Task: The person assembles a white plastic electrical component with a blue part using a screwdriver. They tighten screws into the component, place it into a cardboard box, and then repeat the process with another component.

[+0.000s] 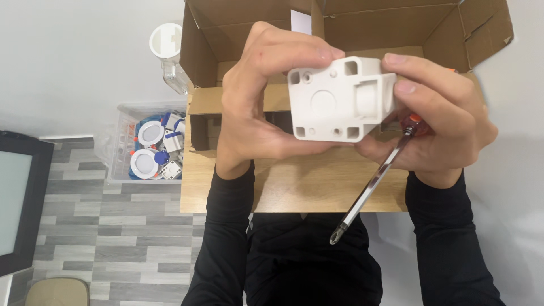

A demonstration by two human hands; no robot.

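Both my hands hold up a white plastic block (331, 102) with a round boss and small square and round holes on its face. My left hand (258, 96) grips its left side, fingers curled over the top edge. My right hand (439, 116) grips its right side and also clamps a screwdriver (371, 187) with a red handle. The steel shaft slants down and left, its tip pointing toward my body. The block hangs above a wooden table (317, 187), in front of an open cardboard box (481, 34).
A clear plastic bin (116, 144) on the left floor holds several round white lamp fittings with blue and orange parts. A white cylindrical part (166, 42) stands behind it. A dark-framed panel (20, 204) leans at the far left on the grey plank floor.
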